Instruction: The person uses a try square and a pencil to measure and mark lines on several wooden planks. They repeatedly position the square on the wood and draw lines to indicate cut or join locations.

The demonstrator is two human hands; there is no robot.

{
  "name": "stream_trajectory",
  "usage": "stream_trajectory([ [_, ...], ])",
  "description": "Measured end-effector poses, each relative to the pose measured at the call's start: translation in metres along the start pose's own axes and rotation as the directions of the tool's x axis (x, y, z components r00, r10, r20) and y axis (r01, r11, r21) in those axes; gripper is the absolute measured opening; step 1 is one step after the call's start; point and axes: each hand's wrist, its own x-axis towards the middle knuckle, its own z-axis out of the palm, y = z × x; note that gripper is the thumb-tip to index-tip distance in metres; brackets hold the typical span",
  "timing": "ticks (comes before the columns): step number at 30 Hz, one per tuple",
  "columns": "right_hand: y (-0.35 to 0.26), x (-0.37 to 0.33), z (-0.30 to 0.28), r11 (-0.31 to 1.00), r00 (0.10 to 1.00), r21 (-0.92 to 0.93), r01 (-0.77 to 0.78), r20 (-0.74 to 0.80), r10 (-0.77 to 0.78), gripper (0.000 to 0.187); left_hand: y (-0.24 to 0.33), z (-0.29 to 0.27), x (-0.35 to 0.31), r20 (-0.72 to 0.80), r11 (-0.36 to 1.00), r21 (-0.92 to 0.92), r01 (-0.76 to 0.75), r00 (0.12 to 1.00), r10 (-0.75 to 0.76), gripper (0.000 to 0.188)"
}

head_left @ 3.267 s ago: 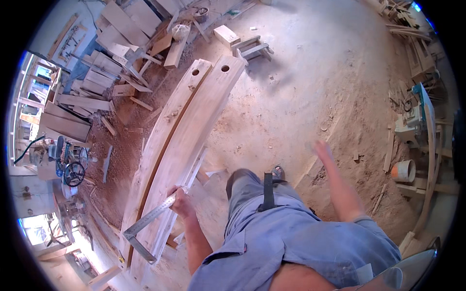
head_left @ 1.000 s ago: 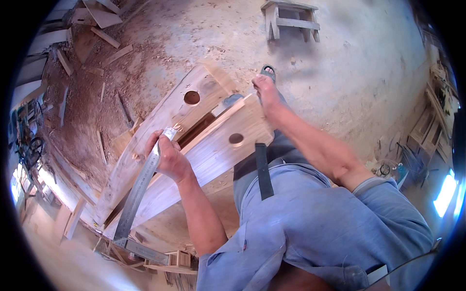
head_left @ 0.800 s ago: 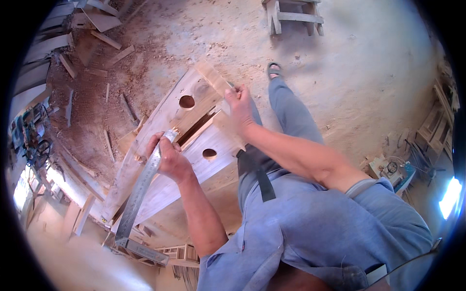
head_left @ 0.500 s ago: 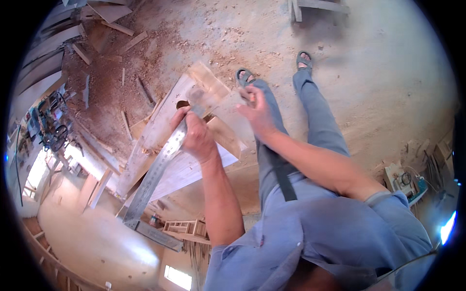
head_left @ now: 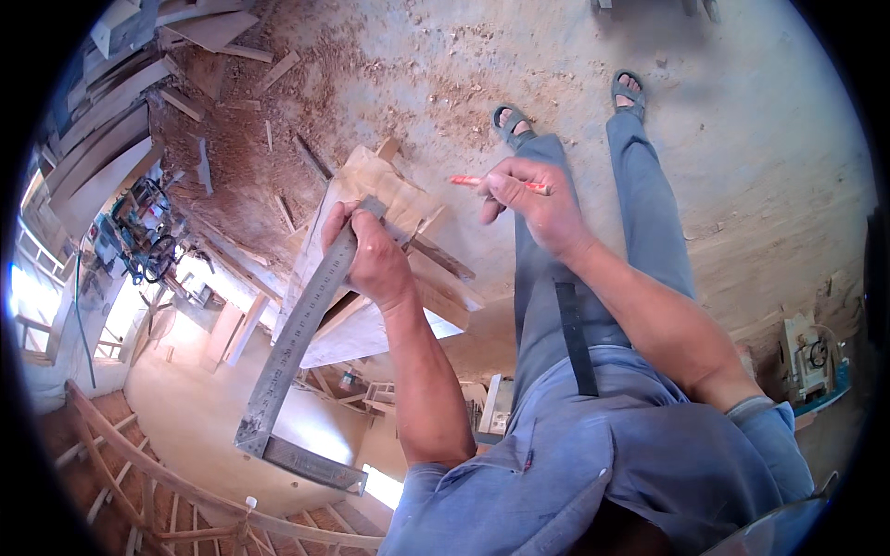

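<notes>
My left hand [head_left: 375, 255] is closed around the upper part of a metal carpenter's square [head_left: 301, 334]. The square's long graduated blade slants down to the left, and its shorter arm [head_left: 315, 465] points right from the lower end. To the right, my right hand [head_left: 538, 204] is closed on a red pencil [head_left: 505, 184], held roughly level above my leg. Beyond the left hand stands a light wooden workpiece [head_left: 380, 181], made of boards with a sawn, sloping shape. The left hand covers part of it, so I cannot tell whether the square touches it.
Wood offcuts and shavings [head_left: 278, 69] litter the floor at the far left, beside stacked boards [head_left: 107, 111]. A dark machine with wheels [head_left: 148, 236] stands at the left. Another machine [head_left: 807, 352] is at the right. My sandalled feet [head_left: 514, 120] are on the dusty floor.
My right hand has moved right, and the pencil in it now shows plainly. The left hand still grips the square, whose lower end has swung slightly lower. The whole view has shifted.
</notes>
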Motion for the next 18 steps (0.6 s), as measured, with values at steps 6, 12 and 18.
stream_trajectory([
  [6,-0.011,0.019,0.017,0.985,0.995,0.172,-0.032,0.096,0.015,0.033,0.009,0.003,0.009,0.033,0.994,0.088,-0.067,0.997,0.064,0.029],
  [12,-0.006,0.027,0.017,0.959,0.996,0.281,-0.028,0.094,0.002,0.028,0.01,0.003,0.009,0.029,0.995,0.075,-0.061,0.998,0.059,0.03],
  [18,-0.003,0.034,0.022,0.961,0.972,0.249,-0.12,0.225,0.063,0.028,0.021,0.006,0.008,0.002,0.998,0.057,0.03,1.0,-0.03,0.028],
])
